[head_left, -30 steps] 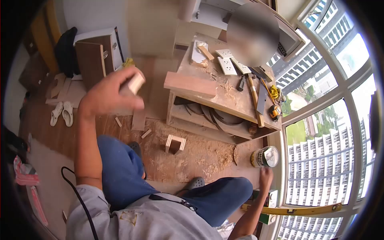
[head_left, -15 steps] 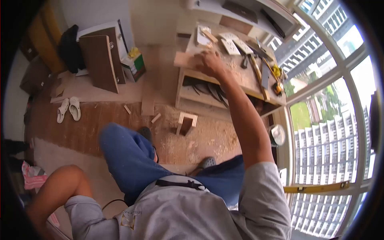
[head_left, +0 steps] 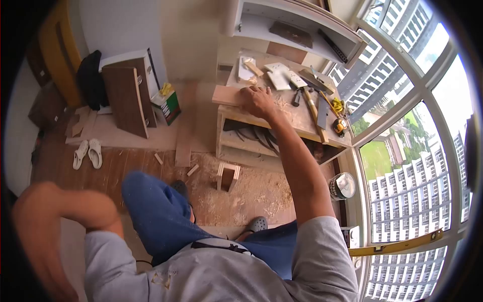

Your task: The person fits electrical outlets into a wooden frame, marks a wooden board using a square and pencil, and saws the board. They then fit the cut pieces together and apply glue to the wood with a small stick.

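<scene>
My right hand [head_left: 257, 102] is closed on the right end of a flat reddish wooden board [head_left: 226, 95]. The board lies at the front left corner of the workbench [head_left: 298, 123] and its left end juts past the edge. Wood shavings are scattered beside the hand. My left arm is bent at the lower left, and the left hand itself cannot be made out there at the dark, blurred edge of the view. White plates [head_left: 277, 75], a long wooden strip [head_left: 317, 118] and a yellow tape measure [head_left: 340, 126] lie further right on the bench.
A small wooden box frame [head_left: 228, 177] stands on the shaving-strewn floor before the bench. Light clogs [head_left: 88, 154], leaning brown panels [head_left: 123, 100] and a green box [head_left: 167, 107] are on the left. A yellow level [head_left: 397, 247] and a paint can [head_left: 342, 186] are on the right.
The view has tilted up, so the bench and floor appear lower. My left arm has risen and swung outward at the lower left. My right hand remains on the board.
</scene>
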Tool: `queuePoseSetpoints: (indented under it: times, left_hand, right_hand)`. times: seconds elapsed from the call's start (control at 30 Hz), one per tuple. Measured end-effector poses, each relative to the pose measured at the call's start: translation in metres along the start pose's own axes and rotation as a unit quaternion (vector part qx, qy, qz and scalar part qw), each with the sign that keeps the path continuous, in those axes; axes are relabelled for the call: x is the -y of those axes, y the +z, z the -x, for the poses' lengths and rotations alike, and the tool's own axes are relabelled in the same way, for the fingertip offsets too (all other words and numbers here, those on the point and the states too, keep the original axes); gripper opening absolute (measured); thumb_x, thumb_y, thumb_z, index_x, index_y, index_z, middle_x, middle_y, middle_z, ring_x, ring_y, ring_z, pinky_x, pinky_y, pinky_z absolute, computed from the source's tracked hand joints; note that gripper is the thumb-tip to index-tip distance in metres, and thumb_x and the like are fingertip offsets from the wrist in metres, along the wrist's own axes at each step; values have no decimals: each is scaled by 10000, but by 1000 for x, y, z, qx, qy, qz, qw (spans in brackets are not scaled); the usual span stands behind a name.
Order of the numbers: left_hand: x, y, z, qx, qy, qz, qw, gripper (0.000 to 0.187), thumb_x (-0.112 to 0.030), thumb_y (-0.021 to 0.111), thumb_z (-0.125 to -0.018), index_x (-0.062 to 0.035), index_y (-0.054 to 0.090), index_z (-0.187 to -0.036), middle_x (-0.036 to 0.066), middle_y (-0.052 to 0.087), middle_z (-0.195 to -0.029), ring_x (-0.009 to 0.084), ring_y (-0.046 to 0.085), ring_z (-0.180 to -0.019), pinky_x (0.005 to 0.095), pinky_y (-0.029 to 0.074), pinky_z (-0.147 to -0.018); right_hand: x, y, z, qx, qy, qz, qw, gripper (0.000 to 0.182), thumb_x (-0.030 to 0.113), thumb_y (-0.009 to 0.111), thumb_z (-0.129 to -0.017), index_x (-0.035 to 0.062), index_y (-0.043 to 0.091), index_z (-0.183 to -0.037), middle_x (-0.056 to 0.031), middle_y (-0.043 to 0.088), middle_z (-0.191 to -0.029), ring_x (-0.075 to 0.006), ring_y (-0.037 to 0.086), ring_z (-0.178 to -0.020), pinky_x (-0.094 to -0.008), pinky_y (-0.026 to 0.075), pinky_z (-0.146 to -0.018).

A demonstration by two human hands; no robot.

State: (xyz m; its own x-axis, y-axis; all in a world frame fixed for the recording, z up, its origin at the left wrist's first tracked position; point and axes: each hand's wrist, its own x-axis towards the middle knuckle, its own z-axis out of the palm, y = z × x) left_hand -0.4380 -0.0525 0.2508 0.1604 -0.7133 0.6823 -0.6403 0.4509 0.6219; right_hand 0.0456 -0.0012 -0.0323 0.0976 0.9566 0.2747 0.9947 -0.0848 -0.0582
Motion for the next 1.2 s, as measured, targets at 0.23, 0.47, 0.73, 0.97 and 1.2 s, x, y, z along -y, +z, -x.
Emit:
queuePoseSetpoints:
  times: [0.23,0.47,0.73,0.97,1.2]
  left_hand:
    - [96,-19,107,-677,-165,-146,702,496,-389,769,-892,-47,536,-1167,84,612,-963,192,599,-771,349,527,-697]
    - [218,-62,202,-765,-280,-90,573,323,-330,750,-946,-91,577,-1076,11,588,-847,104,578,-719,265,508,-637]
    - [240,-56,218,-798,-299,-78,518,318,-306,758,-943,-103,565,-1093,-5,575,-886,86,569,-732,258,504,-645]
    - [219,-44,213,-778,-304,-150,529,362,-300,775,-931,-99,550,-1131,-18,543,-886,70,537,-766,235,457,-677]
    - [211,-31,220,-761,-306,-208,533,344,-268,747,-949,-86,555,-1169,-2,562,-884,87,548,-765,250,477,-700]
  right_hand:
    - [-28,-102,117,-196,194,-44,960,581,355,836,-795,117,626,-1282,-243,599,-1184,-409,603,-1069,-482,495,-954]
    - [-33,-81,131,-172,207,-24,963,860,322,921,-690,88,500,-1403,-229,565,-1214,-407,572,-1140,-479,485,-985]
    - [32,-19,17,-33,158,-39,986,826,348,874,-761,82,458,-1424,-220,525,-1233,-400,637,-1066,-476,568,-877]
    - [-35,-47,56,23,230,7,973,818,454,815,-795,110,463,-1449,-187,580,-1286,-394,642,-1129,-488,547,-935]
    - [-55,-75,96,-92,234,38,967,808,349,852,-771,149,467,-1453,-198,562,-1325,-430,636,-1120,-519,530,-911]
